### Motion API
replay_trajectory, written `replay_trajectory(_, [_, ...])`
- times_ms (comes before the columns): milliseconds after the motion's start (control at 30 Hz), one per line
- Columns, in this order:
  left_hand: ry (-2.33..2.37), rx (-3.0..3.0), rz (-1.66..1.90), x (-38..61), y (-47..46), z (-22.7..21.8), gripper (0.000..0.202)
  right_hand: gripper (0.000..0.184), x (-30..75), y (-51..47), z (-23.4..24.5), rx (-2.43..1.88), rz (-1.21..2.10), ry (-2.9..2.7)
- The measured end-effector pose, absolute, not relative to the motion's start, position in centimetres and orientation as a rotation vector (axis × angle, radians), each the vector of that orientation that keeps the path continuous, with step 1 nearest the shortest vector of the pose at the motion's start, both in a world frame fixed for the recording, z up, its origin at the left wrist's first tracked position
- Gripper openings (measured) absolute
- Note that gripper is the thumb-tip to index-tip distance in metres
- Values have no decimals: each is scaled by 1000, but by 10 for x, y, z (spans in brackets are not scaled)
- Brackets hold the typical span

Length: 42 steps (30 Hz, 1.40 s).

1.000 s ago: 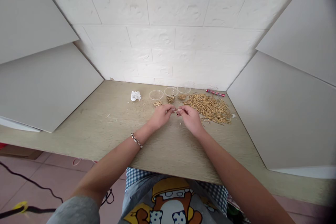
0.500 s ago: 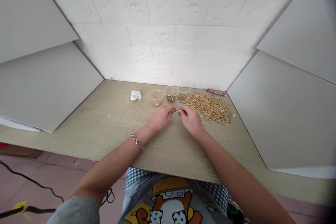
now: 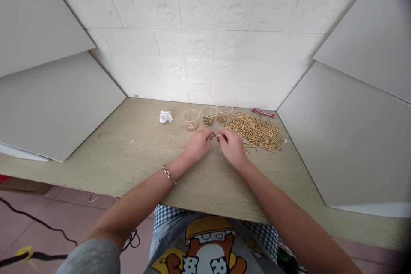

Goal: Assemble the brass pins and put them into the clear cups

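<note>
My left hand (image 3: 198,143) and my right hand (image 3: 233,147) meet just above the table, fingertips almost touching. Both are pinched closed on a small thin gold-coloured pin (image 3: 216,134) that bridges the narrow gap between them; most of it is hidden by the fingers. Close by on the right lies a wide heap of gold-coloured metal pins (image 3: 260,132). Just beyond the hands are small piles of tiny gold parts: one on the left (image 3: 192,126), a darker one in the middle (image 3: 208,120) and one on the right (image 3: 222,118).
Clear round plastic containers (image 3: 190,115) stand near the wall behind the piles. A crumpled white tissue (image 3: 166,116) lies to their left, a red tube (image 3: 263,113) behind the heap. Grey panels (image 3: 64,107) flank the wooden table (image 3: 128,162). Dark cables (image 3: 38,221) run over the floor.
Both hands stay in almost the same place, still pinching the small pin. The fingers have shifted only slightly; the heap and piles look unchanged.
</note>
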<state>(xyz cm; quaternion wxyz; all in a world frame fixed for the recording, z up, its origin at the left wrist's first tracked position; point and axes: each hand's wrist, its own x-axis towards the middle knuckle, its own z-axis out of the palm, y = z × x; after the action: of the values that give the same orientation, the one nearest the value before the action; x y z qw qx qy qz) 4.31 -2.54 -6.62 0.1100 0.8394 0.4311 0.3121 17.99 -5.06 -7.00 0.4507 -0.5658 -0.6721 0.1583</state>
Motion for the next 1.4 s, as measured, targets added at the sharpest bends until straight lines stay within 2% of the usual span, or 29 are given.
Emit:
replay_trajectory(567, [1166, 2291, 912, 38, -21, -55, 20, 17, 184, -51, -63, -1320, 520, -1603])
replay_trajectory(900, [1107, 2151, 883, 36, -17, -55, 22, 16, 181, -51, -66, -1263, 722, -1440])
replay_trajectory(1400, [1121, 2164, 864, 35, -20, -49, 21, 16, 180, -52, -68, -1279, 732, -1413])
